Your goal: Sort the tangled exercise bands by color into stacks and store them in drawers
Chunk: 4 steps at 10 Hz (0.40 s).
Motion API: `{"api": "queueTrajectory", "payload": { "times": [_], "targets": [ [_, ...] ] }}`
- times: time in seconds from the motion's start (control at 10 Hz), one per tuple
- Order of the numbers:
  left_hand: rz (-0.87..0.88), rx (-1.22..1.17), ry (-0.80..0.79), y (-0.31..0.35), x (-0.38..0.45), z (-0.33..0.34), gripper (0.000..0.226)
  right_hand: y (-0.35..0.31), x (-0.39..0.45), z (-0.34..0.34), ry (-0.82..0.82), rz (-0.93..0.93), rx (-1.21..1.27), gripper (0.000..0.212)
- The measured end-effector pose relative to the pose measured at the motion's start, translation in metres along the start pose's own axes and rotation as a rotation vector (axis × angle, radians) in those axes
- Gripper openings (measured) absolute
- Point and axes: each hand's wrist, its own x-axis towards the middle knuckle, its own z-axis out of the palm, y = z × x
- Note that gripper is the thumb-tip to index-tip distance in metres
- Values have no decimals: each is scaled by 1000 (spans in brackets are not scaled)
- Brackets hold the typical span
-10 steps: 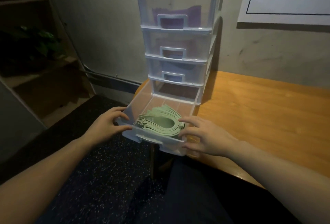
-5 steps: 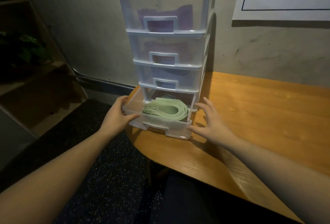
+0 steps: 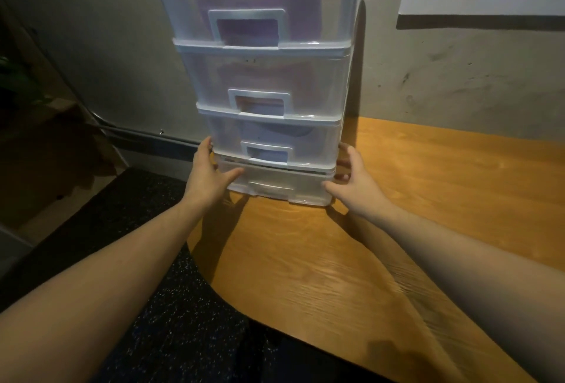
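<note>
Head view shows your left hand (image 3: 211, 176) and right hand (image 3: 354, 182) flanking the bottom drawer (image 3: 278, 188) of the drawer unit (image 3: 269, 77), at 12 o'clock on the wooden table (image 3: 428, 199), fingers straight along the sides, thumbs pressing the front corners, holding nothing. To seat it well, press both corners evenly toward 12 o'clock so it doesn't skew (a thin gap shows along its top edge). The bands inside it are too faint to make out, while purple bands (image 3: 260, 12) show in the upper drawers.
</note>
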Motion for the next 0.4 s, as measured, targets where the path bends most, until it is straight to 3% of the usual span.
{"api": "queueTrajectory", "payload": {
  "times": [0.2,0.4],
  "targets": [
    [-27,-18,45,4,7,7,82,-1,6,1,49,10,-34,79],
    [-86,-15,-96,23,-7,-7,79,-21,-15,-14,38,72,-124,77]
  ]
}}
